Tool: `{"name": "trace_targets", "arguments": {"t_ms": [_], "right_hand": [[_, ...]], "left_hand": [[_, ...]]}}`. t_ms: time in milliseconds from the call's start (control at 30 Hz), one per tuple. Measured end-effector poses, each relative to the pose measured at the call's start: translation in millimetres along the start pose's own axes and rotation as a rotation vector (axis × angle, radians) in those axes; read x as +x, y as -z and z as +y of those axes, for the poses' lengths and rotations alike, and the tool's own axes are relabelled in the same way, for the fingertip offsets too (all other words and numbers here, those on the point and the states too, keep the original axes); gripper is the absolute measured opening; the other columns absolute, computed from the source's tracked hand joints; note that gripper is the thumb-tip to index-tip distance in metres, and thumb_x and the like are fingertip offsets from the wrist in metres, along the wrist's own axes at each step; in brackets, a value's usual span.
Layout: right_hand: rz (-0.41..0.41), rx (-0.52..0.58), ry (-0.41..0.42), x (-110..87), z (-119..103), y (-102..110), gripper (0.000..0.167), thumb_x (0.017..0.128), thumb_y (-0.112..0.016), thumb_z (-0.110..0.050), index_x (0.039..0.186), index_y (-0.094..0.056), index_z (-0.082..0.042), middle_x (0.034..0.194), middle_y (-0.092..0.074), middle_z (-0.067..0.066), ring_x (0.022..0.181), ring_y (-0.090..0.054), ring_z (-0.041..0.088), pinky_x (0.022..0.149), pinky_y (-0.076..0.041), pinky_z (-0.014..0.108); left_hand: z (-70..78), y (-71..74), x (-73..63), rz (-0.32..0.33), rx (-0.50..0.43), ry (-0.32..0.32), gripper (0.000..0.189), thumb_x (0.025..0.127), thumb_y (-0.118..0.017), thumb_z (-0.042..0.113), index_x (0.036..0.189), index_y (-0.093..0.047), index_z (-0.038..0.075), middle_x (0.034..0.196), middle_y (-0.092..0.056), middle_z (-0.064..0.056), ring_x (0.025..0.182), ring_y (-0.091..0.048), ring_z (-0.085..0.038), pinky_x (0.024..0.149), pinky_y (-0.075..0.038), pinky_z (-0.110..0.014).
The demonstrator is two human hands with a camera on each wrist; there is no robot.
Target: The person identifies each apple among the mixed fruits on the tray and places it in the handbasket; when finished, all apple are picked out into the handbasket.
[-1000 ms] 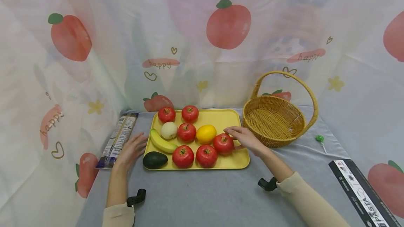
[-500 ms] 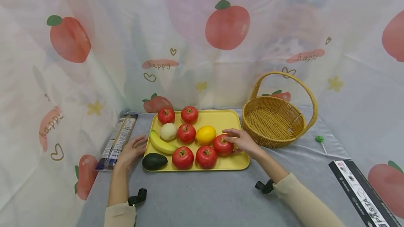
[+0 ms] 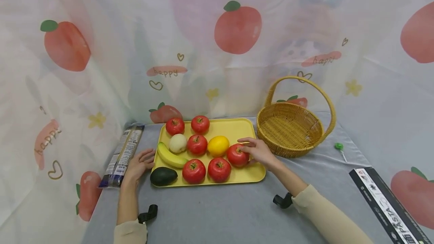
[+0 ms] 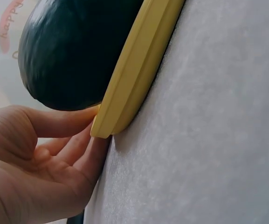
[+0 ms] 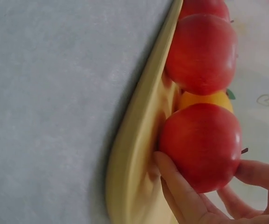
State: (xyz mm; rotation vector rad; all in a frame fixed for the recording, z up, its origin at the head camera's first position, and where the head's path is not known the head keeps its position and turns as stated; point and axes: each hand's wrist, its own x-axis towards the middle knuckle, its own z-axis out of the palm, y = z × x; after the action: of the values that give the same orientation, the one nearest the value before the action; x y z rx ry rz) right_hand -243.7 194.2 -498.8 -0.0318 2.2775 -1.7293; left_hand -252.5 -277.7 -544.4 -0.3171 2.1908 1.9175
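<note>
A yellow tray (image 3: pixel 234 123) bears red apples, a banana (image 3: pixel 171 157), a dark green avocado (image 3: pixel 164 176), a pale round fruit (image 3: pixel 178 143) and a lemon (image 3: pixel 218 146). My right hand (image 3: pixel 259 152) grips the rightmost apple (image 3: pixel 238 155) from its right side. In the right wrist view its digits touch that apple (image 5: pixel 202 147) on two sides, and the apple is low over the tray. At the tray's left end, my left hand (image 3: pixel 137 166) pinches the rim. The left wrist view has the thumb (image 4: pixel 64 122) at the rim beside the avocado (image 4: pixel 76 51), with other fingers partly hidden behind.
A wicker basket (image 3: pixel 288 125) with a tall handle stands right of the tray. Beyond it lie a green lollipop (image 3: pixel 339 146) and a long black pasta box (image 3: pixel 386 204). A printed plastic packet (image 3: pixel 123 155) lies at the left. A fruit-print curtain (image 3: pixel 190 22) hangs behind.
My right hand has closed in around the rightmost apple, fingers now over its side. The left hand stays at the tray's left end. The head view has shifted slightly.
</note>
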Motion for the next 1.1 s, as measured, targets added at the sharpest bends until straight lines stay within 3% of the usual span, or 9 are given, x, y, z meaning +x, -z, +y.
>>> {"name": "trace_targets", "arguments": {"t_ms": [233,567,1100], "right_hand": [[-0.007,-0.009,0.030,-4.5,-17.1,3.9,0.045,0.104,-0.062,-0.018,0.146,-0.057,-0.003,0.140,-0.062,0.022,0.109,-0.066,0.030,0.078,-0.062,0.056],[-0.069,0.026,0.060,-7.5,-42.3,22.9,0.046,0.105,-0.062,-0.016,0.147,-0.054,-0.002,0.146,-0.056,0.027,0.120,-0.063,0.039,0.084,-0.059,0.061],[-0.038,0.083,-0.002,-4.6,-81.0,63.0,0.049,0.105,-0.060,-0.015,0.150,-0.049,0.003,0.153,-0.047,0.026,0.131,-0.053,0.046,0.089,-0.058,0.060]], "left_hand": [[-0.6,3.3,-0.6,0.001,-0.009,-0.010,0.071,0.096,-0.063,-0.011,0.160,-0.037,0.003,0.161,-0.042,-0.020,0.144,-0.047,-0.034,0.088,-0.053,-0.017],[-1.5,2.1,-3.6,-0.003,0.004,-0.011,0.069,0.096,-0.064,-0.009,0.159,-0.039,0.003,0.160,-0.043,-0.020,0.142,-0.049,-0.032,0.087,-0.053,-0.016],[-1.1,0.2,-2.7,0.018,-0.021,-0.004,0.069,0.096,-0.064,-0.010,0.159,-0.040,0.003,0.159,-0.046,-0.019,0.143,-0.048,-0.033,0.089,-0.054,-0.017]]}}
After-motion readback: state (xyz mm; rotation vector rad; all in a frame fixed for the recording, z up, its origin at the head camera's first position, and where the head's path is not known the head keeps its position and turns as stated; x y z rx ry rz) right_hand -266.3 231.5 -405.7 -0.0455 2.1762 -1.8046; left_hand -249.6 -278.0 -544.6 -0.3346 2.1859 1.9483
